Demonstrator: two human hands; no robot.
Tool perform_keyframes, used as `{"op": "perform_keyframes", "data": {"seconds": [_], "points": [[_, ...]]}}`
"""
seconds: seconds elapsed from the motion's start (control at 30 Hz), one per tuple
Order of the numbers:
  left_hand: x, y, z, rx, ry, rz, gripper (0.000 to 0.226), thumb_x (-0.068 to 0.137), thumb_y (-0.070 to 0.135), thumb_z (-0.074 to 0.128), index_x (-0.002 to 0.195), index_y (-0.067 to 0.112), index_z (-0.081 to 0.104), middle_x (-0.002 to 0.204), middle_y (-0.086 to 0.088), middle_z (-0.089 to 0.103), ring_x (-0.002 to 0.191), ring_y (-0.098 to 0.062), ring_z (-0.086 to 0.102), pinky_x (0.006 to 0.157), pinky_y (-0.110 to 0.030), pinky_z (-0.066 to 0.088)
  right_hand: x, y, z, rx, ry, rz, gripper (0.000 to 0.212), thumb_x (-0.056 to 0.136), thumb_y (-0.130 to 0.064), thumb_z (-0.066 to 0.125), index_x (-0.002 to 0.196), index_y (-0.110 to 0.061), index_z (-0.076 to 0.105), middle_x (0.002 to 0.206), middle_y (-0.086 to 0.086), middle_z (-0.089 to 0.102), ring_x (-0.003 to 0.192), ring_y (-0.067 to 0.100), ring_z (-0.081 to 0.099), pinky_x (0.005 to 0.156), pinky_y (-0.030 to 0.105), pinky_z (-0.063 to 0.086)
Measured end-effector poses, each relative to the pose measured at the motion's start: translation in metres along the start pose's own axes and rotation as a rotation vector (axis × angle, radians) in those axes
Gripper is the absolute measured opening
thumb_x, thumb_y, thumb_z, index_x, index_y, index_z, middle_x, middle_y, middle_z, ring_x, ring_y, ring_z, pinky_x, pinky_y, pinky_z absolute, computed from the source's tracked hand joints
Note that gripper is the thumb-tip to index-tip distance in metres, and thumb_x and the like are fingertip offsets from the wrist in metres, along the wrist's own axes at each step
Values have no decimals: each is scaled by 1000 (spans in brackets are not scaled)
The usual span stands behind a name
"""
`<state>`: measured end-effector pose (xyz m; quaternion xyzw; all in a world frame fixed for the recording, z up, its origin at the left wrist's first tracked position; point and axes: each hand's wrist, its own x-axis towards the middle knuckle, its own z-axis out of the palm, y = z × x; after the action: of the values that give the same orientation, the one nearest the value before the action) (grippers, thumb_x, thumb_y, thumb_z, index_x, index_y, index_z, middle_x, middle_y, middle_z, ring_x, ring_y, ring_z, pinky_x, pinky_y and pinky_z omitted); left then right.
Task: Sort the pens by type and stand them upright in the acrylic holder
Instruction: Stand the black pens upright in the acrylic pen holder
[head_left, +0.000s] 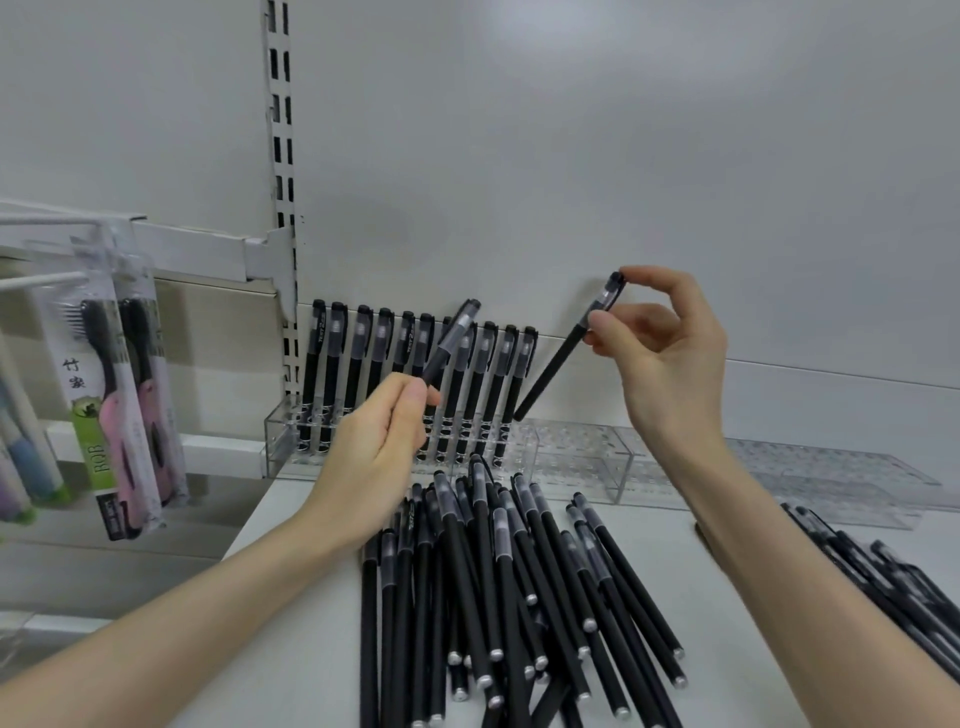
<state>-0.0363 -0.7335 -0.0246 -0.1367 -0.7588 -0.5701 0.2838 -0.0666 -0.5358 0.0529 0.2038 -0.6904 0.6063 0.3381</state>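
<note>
A clear acrylic holder stands at the back of the white shelf, with several black capped pens upright in its left part. My right hand pinches the cap end of a black pen that leans with its lower tip at the holder's top, just right of the standing row. My left hand grips another black pen, tilted, in front of the standing pens. A loose heap of black pens lies on the shelf between my forearms.
A second heap of black pens lies at the right edge. More clear acrylic holders extend to the right. Packaged brushes hang on hooks at the left, beside a slotted metal upright.
</note>
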Motion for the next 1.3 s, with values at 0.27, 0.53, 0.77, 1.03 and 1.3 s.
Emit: {"op": "perform_keyframes", "data": {"seconds": [0.27,0.53,0.77,1.03,1.3], "points": [[-3,5,2,-4,-74,56,21,100,23,36,94,17,55,55,3,39,51,-10,34,50,-24,32,2,19,7,-127,-47,-88,39,85,-3,67,98,-38,57,76,-1,67,76,16,67,79,34,56],[-2,2,2,-53,-107,22,20,101,20,37,99,18,56,56,0,42,50,-11,34,48,-22,30,-4,41,17,-248,-182,-79,34,85,-2,66,102,-31,61,79,-7,62,76,20,65,74,24,52],[-2,0,1,-88,-146,21,14,99,19,41,100,20,54,57,-1,49,47,-9,36,46,-19,30,-8,40,16,-323,-169,-73,27,86,-9,68,108,-23,64,80,-1,64,70,21,63,73,36,54],[-5,5,2,-48,-161,131,8,95,21,49,99,25,54,59,-2,53,55,-11,48,57,-25,41,-29,4,33,129,-315,93,33,82,-11,72,112,-18,59,84,1,74,85,16,71,81,29,55],[-5,1,1,14,-120,165,20,84,33,68,101,38,60,73,0,60,60,-4,51,57,-12,37,-33,2,36,238,-290,141,36,86,4,64,114,-16,54,72,1,67,67,18,70,68,29,59]]}}
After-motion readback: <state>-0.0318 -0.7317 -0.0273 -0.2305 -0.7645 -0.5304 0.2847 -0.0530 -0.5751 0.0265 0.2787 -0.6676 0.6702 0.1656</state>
